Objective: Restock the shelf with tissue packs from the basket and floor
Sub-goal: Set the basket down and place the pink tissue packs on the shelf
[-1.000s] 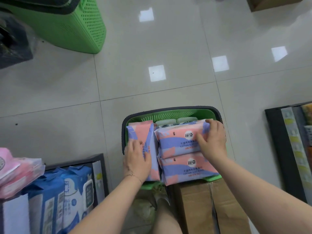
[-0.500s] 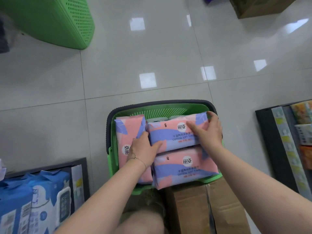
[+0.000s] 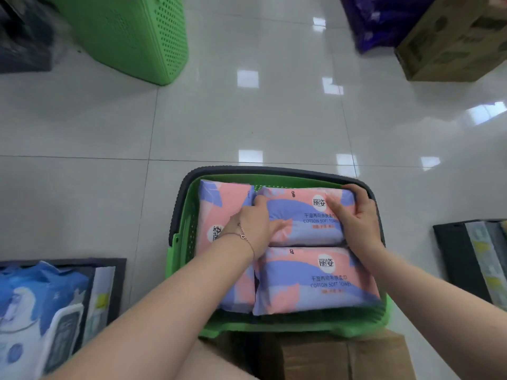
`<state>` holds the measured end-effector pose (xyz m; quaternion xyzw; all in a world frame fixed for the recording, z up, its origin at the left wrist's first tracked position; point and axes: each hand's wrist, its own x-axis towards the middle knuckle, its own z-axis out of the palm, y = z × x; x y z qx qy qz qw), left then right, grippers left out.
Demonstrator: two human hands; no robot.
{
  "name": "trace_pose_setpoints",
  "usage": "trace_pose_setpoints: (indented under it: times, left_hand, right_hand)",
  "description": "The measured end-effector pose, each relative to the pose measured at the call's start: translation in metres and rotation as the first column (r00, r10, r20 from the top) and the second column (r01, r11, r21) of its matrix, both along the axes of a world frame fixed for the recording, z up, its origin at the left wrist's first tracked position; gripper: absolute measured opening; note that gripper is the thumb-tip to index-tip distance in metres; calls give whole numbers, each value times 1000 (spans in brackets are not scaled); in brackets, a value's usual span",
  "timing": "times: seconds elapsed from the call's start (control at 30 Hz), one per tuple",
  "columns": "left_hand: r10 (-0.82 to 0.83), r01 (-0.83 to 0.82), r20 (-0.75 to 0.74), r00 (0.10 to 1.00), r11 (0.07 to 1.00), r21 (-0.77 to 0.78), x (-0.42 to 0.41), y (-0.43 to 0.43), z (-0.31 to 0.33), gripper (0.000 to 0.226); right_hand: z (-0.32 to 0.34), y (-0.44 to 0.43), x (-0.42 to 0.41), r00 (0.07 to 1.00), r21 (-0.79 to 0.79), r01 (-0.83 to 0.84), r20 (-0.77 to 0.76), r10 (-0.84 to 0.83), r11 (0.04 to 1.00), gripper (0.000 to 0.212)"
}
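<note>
— What do we have in front of us?

— We are looking down into a green basket (image 3: pixel 183 242) with a dark rim, resting on a cardboard box (image 3: pixel 343 357) on the pale tiled floor (image 3: pixel 247 127). Three pink-and-purple tissue packs fill it: one standing lengthwise on the left (image 3: pixel 219 212), a far pack (image 3: pixel 299 218) lying crosswise, and a near pack (image 3: pixel 315 281) just below it, the two touching.

— And our hands?

— Both are on the far pack. Our left hand (image 3: pixel 253 226), a thin bracelet (image 3: pixel 242 237) at the wrist, is closed over its left end, fingers tucked into the seam between it and the lengthwise pack. Our right hand (image 3: pixel 354 215) clasps its right end, thumb laid across the printed face, fingers curled over the edge by the basket rim. We cannot tell whether the pack is clear of the ones beneath.

— What surrounds us?

— A shelf edge (image 3: pixel 109 283) at lower left holds blue-and-white packs (image 3: pixel 41 311); another dark shelf (image 3: pixel 461 256) sits at right. A second green basket (image 3: pixel 137 31) stands at upper left, well apart, and a brown carton (image 3: pixel 452 42) at upper right.
</note>
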<state>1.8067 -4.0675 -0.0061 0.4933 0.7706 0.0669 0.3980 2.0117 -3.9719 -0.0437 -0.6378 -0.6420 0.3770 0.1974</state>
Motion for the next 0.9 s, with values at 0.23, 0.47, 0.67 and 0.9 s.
trace_pose_setpoints:
  times: [0.23, 0.47, 0.67, 0.9]
  left_hand:
    - [74, -72, -27, 997, 995, 70, 15, -7, -2, 78]
    - [349, -347, -6, 937, 933, 95, 52, -31, 25, 63]
    - [562, -591, 182, 807, 766, 252, 47, -68, 69, 47]
    - [709, -713, 253, 658, 478, 513, 6, -145, 153, 53]
  right_hand:
    - [-15, 0, 7, 1000, 148, -10, -18, 13, 989, 55]
    - [7, -8, 17, 978, 90, -69, -190, 85, 994, 34]
    - [50, -20, -8, 922, 171, -174, -319, 221, 970, 44]
    - [137, -58, -78, 741, 382, -408, -391, 546, 829, 70]
